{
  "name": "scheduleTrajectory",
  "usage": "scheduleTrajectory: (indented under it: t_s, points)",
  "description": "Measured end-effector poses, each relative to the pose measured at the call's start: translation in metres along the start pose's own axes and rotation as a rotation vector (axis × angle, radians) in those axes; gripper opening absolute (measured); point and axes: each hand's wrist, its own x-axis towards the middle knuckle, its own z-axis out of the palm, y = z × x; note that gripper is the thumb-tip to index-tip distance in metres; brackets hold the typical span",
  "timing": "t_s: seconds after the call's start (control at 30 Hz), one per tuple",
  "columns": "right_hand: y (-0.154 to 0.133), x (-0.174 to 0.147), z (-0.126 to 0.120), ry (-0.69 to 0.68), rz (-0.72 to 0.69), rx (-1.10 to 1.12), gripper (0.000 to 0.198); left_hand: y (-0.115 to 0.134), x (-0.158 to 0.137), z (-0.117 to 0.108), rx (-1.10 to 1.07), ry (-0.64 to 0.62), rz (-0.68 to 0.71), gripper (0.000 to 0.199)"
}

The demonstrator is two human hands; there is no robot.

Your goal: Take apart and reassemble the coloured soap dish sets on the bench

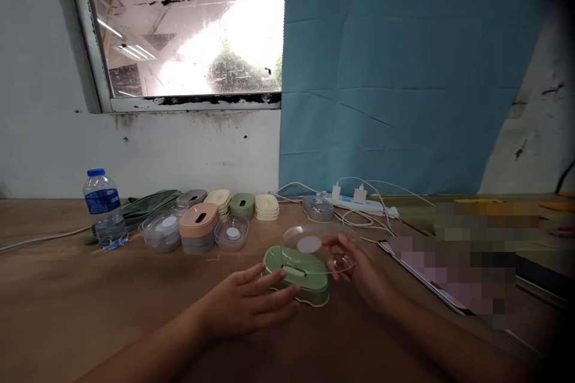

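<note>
A clear plastic container (330, 243) with a white round spot on its face is gripped at its right edge by my right hand (362, 272). It hangs over a green oval-ended plastic piece (314, 292) with a slot, partly seen through the clear wall. My left hand (254, 302), fingers spread, is beside the green piece's left front. Whether its fingertips touch the green piece or the clear container, I cannot tell.
Behind stand a pink slotted box (197, 221), clear containers (159, 230), stacked cream pieces (266, 208) and another green box (242, 204). A water bottle (104, 209) is left. A grey box (317, 208), power strip (366, 204) with cables and a tablet-like device (424, 278) lie right.
</note>
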Motion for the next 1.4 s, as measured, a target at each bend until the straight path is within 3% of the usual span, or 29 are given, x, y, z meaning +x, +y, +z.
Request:
scheduleTrajectory:
  t_s: [0.1,0.43,0.57,0.7,0.8,0.9,1.1,1.23,1.4]
  points:
    - [-0.004,0.000,0.002,0.018,0.070,0.020,0.026,0.003,0.007,-0.002,0.056,0.038,0.060,0.037]
    - [-0.002,-0.007,0.008,-0.149,0.205,0.133,0.034,-0.007,0.007,0.010,0.214,0.210,0.043,0.024]
    - [0.001,-0.003,0.004,-0.196,0.115,0.217,0.033,-0.018,0.000,0.009,0.265,0.236,0.008,0.028]
    - [0.005,0.004,-0.005,-0.110,0.061,0.141,0.029,-0.040,-0.017,0.012,0.232,0.210,-0.264,0.028]
    - [0.007,0.007,-0.009,-0.047,0.033,0.069,0.027,-0.057,-0.031,0.020,0.158,0.121,-0.473,0.031]
    - [0.009,0.008,-0.009,-0.042,0.025,0.007,0.026,-0.067,-0.040,0.028,0.090,0.026,-0.594,0.035]
    - [0.013,0.008,-0.009,-0.134,-0.048,-0.098,0.026,-0.071,-0.039,0.041,0.056,0.007,-0.652,0.035]
    - [0.015,0.008,-0.012,-0.177,-0.188,-0.235,0.020,-0.071,-0.037,0.037,0.147,0.052,-0.686,0.029]
    - [0.013,0.006,-0.016,-0.219,-0.386,-0.496,0.012,-0.074,-0.042,0.031,0.182,-0.019,-0.642,0.030]
